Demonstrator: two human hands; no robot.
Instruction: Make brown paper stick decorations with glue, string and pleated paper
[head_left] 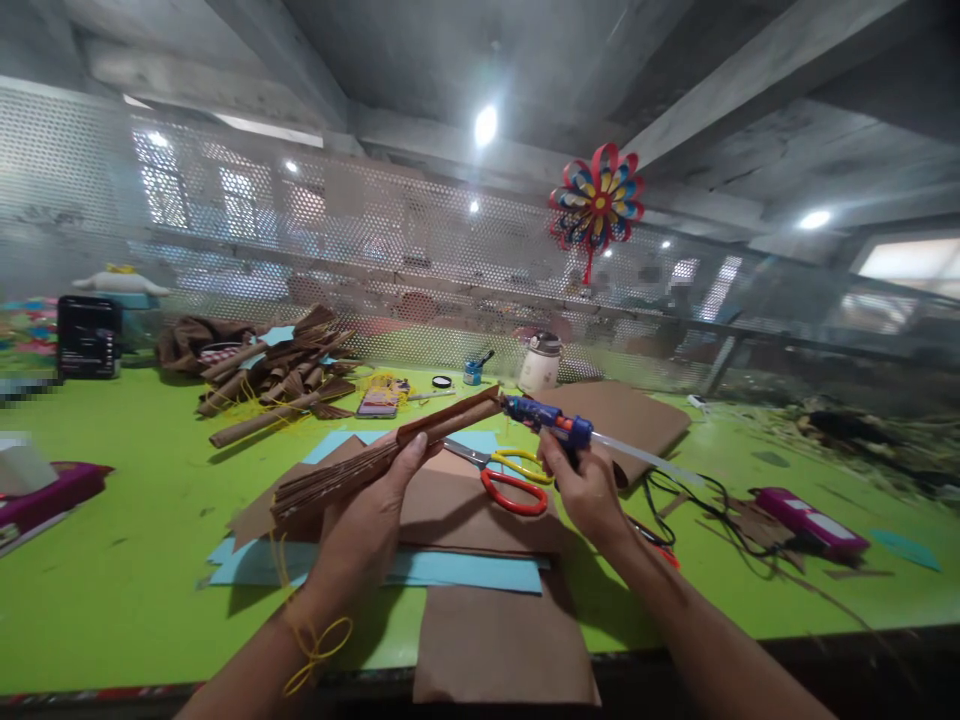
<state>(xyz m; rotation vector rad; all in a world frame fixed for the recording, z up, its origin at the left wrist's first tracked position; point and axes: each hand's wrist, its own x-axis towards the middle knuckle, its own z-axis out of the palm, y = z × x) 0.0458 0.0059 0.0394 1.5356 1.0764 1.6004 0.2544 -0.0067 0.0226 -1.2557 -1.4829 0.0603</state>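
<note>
My left hand (371, 515) is closed around a pleated brown paper bundle (337, 475), with the thumb pressed on top. A yellow string (319, 645) hangs in loops by my left wrist. In my right hand (589, 485) is a blue glue gun (551, 418), a clear glue stick (641, 453) sticking out of its back. Its nozzle is at the far right end of the bundle; whether it touches I cannot tell. Between my hands, scissors (517, 492) with a red and a yellow handle lie on brown paper sheets (465, 515). Light blue sheets (465, 572) lie underneath.
Rolled brown paper pieces (277, 375) with yellow string are heaped at back left, near a phone (88, 338). A lidded jar (540, 362) and a small blue bottle (472, 373) stand behind. Right are a black cord (720, 500) and a magenta box (814, 522).
</note>
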